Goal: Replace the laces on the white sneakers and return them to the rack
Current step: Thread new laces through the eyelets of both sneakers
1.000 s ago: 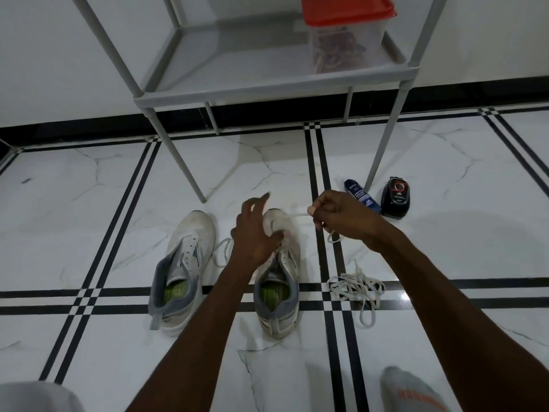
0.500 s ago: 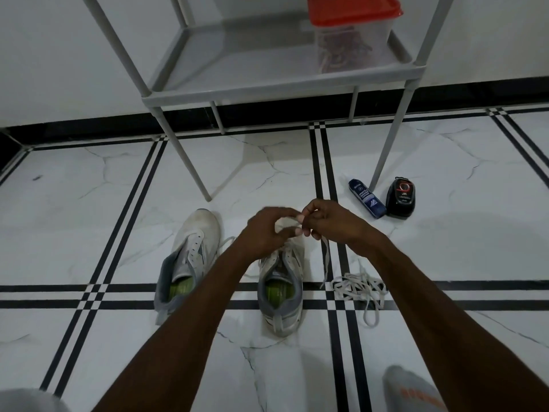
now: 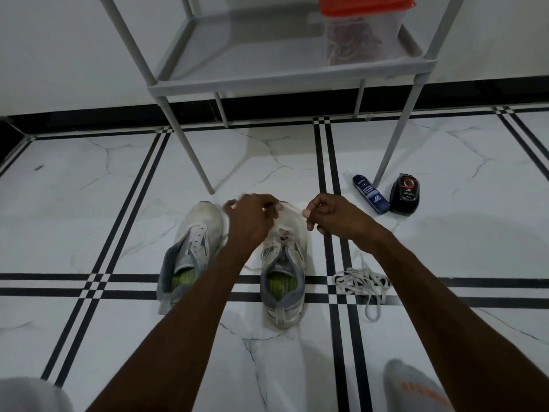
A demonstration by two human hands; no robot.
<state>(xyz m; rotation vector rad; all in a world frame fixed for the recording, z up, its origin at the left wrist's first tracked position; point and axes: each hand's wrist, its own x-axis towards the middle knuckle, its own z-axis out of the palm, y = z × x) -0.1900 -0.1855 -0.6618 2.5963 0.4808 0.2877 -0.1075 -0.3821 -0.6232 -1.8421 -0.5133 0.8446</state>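
Observation:
Two white and grey sneakers with green insoles stand on the tiled floor, toes pointing away from me. The left sneaker [image 3: 190,251] has no lace in its eyelets. Over the toe of the right sneaker [image 3: 283,281] my left hand [image 3: 252,221] grips one end of a white lace [image 3: 292,210]. My right hand [image 3: 332,215] pinches the other end, just right of the toe. The lace stretches between the two hands and runs down into the front eyelets. A loose bundle of white laces [image 3: 364,282] lies on the floor to the right.
A grey shoe rack [image 3: 267,81] stands behind the sneakers, its legs on the floor. A clear box with a red lid [image 3: 362,28] sits on its shelf. A blue tube [image 3: 370,193] and a black polish case [image 3: 405,193] lie by the right leg.
My hands met over the right sneaker's toe half a second ago. Now they have drawn apart sideways, pulling the lace taut between them.

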